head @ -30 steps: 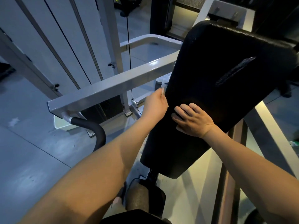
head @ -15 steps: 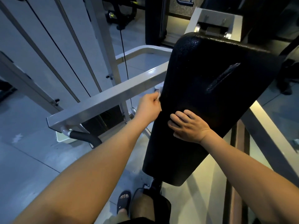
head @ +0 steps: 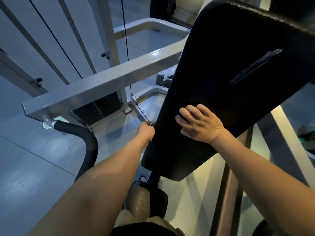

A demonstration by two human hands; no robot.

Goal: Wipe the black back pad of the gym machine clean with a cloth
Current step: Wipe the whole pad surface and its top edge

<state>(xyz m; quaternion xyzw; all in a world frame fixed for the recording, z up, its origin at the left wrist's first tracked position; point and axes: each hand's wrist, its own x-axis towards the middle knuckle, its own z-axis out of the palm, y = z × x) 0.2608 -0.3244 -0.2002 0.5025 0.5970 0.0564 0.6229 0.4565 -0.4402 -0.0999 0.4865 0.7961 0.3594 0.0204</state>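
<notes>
1. Back pad (head: 230,74): a big black padded slab, tilted and fixed on the machine's post. It fills the centre-right of the view, with its lower end nearest the person.
2. Left hand (head: 145,132): at the pad's left edge, low down. The fingers are curled into a fist, clamped on the cloth (head: 150,123). Only a pale scrap shows at the top of the fist; the rest is hidden.
3. Right hand (head: 199,126): on the pad face beside the left hand, fingers apart and slightly bent. It presses on the surface and holds nothing.
4. Handling, pad (judgement): probably vinyl over foam, so smooth, a bit slippery, and giving under pressure. It is bolted on and won't lift, so brace it with a flat palm as the right hand does now.
5. Handling, cloth (judgement): light, limp and bunches easily. Best kept wadded in the fist with a flat patch against the edge.
6. Step (judgement): wiping the left side edge; the broad face likely still needs doing.
7. Also in view: grey frame bar (head: 102,86) to the left, black foam handle (head: 85,135) below it, thin cable (head: 126,40) behind.
</notes>
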